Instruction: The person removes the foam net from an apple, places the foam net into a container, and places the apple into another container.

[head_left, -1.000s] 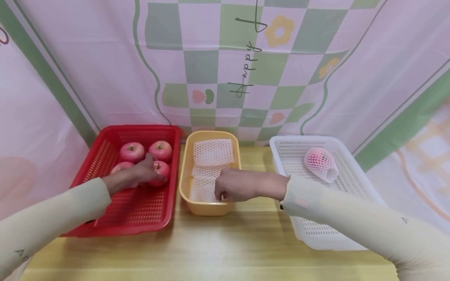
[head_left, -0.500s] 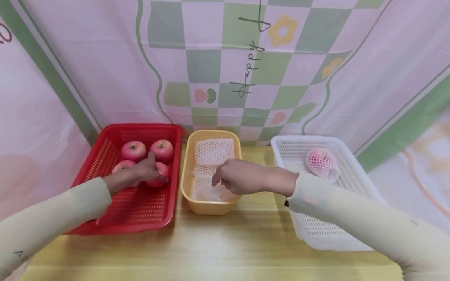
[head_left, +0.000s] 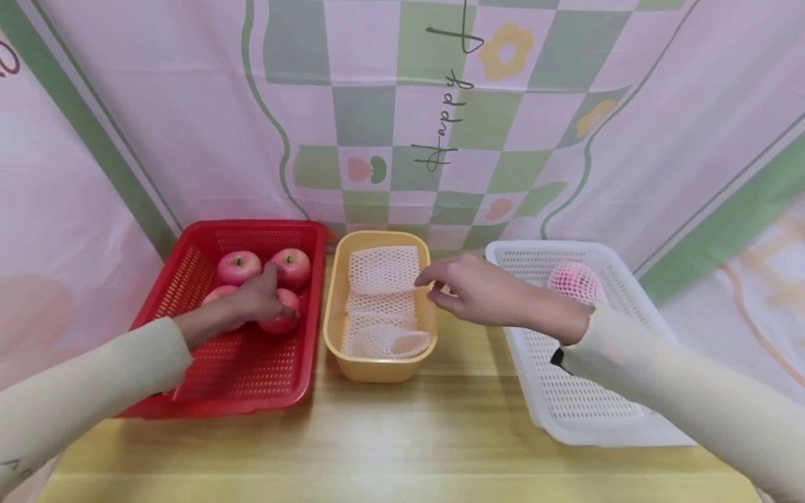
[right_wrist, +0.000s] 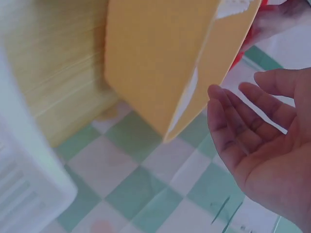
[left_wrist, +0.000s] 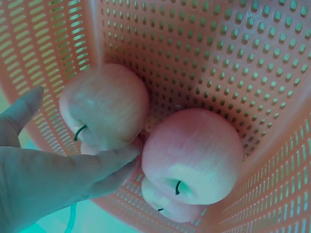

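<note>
My left hand (head_left: 254, 297) reaches into the red basket (head_left: 251, 377) among several red apples (head_left: 239, 267). In the left wrist view its straight fingers slip in beside an apple (left_wrist: 104, 107), while the thumb (left_wrist: 26, 107) stands apart from it. My right hand (head_left: 472, 288) hovers by the right rim of the yellow basket (head_left: 377, 370), fingers loosely bent with nothing in them, as the right wrist view also shows. White foam nets (head_left: 383, 269) lie flat in that basket, and a rumpled foam net (head_left: 393, 342) sits at its front.
At the right stands a white basket (head_left: 585, 412) holding an apple in a foam net (head_left: 574, 281), partly behind my right forearm. All three baskets rest on a wooden table (head_left: 390, 447). A checked curtain (head_left: 365, 119) hangs right behind them.
The right hand has risen from over the yellow basket's front and moved right, past its rim, uncovering the rumpled foam net. My left hand stays nearly in place among the apples.
</note>
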`<state>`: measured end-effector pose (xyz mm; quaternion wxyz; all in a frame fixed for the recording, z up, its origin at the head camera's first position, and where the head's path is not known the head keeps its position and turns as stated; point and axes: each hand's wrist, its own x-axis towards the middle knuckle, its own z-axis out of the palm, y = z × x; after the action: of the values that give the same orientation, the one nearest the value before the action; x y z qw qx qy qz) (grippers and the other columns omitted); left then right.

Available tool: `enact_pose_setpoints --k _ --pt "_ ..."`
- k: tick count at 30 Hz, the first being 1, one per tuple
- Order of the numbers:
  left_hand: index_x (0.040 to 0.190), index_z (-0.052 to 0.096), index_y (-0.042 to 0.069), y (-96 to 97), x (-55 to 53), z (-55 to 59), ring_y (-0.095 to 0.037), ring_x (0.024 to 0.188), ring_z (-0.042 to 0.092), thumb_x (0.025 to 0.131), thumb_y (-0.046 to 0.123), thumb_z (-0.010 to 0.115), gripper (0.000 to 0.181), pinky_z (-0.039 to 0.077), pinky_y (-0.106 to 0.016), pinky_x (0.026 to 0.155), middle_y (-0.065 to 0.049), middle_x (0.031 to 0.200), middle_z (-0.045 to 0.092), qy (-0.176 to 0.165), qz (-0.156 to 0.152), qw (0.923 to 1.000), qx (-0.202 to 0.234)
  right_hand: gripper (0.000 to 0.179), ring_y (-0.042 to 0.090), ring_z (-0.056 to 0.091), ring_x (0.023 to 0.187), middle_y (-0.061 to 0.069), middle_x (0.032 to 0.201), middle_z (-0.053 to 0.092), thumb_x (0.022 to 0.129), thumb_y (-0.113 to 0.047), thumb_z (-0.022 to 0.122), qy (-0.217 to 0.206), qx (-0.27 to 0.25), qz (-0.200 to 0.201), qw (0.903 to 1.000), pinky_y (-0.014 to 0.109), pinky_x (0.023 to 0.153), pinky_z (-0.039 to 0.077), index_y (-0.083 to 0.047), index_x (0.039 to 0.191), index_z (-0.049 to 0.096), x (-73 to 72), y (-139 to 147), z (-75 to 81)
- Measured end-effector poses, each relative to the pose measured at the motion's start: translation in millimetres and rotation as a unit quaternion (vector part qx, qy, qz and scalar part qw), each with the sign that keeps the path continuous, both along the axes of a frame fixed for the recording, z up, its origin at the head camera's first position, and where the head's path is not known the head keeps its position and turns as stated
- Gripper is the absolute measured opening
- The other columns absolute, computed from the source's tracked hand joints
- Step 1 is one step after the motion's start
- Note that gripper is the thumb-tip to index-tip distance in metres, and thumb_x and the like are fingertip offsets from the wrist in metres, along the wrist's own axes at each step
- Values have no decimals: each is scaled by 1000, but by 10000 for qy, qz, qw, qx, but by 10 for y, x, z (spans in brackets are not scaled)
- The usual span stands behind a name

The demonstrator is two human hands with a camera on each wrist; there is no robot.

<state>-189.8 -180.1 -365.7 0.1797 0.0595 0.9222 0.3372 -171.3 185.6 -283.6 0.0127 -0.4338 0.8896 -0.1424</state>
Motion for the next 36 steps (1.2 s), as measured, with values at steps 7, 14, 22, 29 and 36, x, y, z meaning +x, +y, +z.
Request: enact_pose_setpoints --k 7,14,22,29,36 --pt "152 24 -15 12 9 95 -43 126 55 90 18 79 89 43 -60 115 -39 138 53 191 -134 9996 -167 26 26 77 99 16 119 77 100 -8 69 -15 -115 -783 9969 46 84 64 2 124 73 2 371 73" --pt "147 31 -13 -48 45 207 -54 130 49 93 31 79 84 43 -67 110 -42 137 51 806 -214 9941 -693 31 30 77 97 18 116 77 101 -17 71 315 -96 -1536 9876 51 84 63 1 126 71 -10 812 134" --pt "155 25 -5 -72 134 331 -51 135 41 94 39 78 91 48 -71 105 -35 150 41 724 -129 9947 -717 46 39 75 101 27 122 73 100 -28 73 336 232 -2332 9716 58 87 60 7 130 67 -47 1309 97" --pt "156 26 -4 -76 221 395 -48 132 47 94 40 78 92 51 -68 104 -33 149 45 854 -229 9939 -666 61 48 71 103 38 122 67 100 -32 73 -22 503 -2802 9586 63 88 58 14 136 57 -175 1715 2" --pt "159 25 -5 -18 316 417 -48 134 45 94 43 79 97 47 -71 106 -35 152 42 1071 -322 9915 -662 78 60 63 110 46 126 59 100 -42 71 -474 1033 -3392 9338 68 91 54 23 137 47 -284 2053 -80"
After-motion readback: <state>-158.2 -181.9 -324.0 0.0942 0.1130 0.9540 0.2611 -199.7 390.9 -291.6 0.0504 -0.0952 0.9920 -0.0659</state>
